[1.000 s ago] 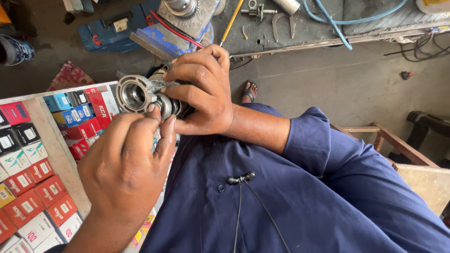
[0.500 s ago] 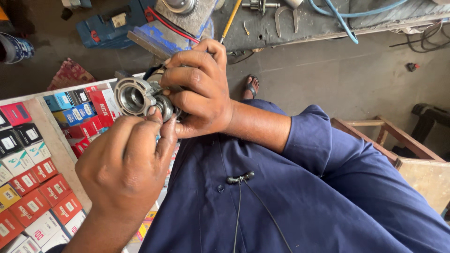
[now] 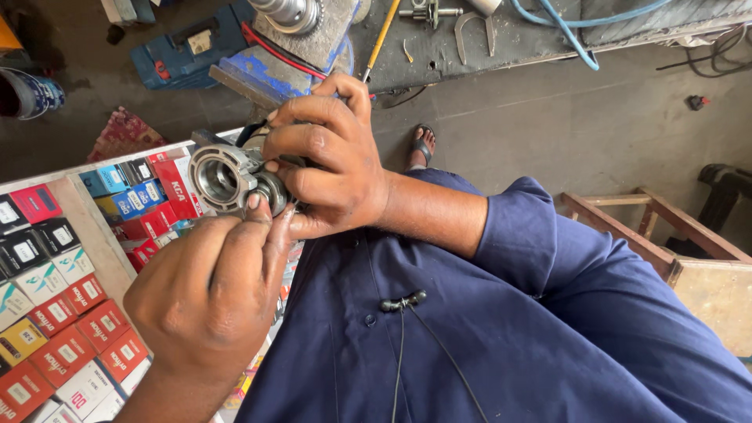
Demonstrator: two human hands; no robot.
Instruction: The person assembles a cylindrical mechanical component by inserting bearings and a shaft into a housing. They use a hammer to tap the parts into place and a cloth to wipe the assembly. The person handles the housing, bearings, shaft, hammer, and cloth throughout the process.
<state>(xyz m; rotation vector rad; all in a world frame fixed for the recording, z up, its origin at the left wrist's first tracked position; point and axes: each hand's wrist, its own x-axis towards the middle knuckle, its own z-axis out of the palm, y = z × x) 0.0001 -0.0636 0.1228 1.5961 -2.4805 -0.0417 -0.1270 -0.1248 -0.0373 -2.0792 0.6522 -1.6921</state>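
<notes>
Round metal housing (image 3: 227, 176) held in air above tray of small boxes (image 3: 55, 313). Right hand (image 3: 333, 160) fingers clamped on housing; left hand (image 3: 207, 298) fingertips pinched at small part on rim. Slip risked if grip eased: part possibly lost among boxes.

A single head-worn camera looks steeply down the person's own chest and dark blue work shirt (image 3: 486, 337), close enough that both hands fill the middle of the view. It faces forward over the lap toward the grey concrete floor (image 3: 548, 110), with the dark cluttered worktop (image 3: 509, 39) along the top edge and a glass-topped case of small coloured cardboard boxes (image 3: 70, 305) at lower left.
</notes>
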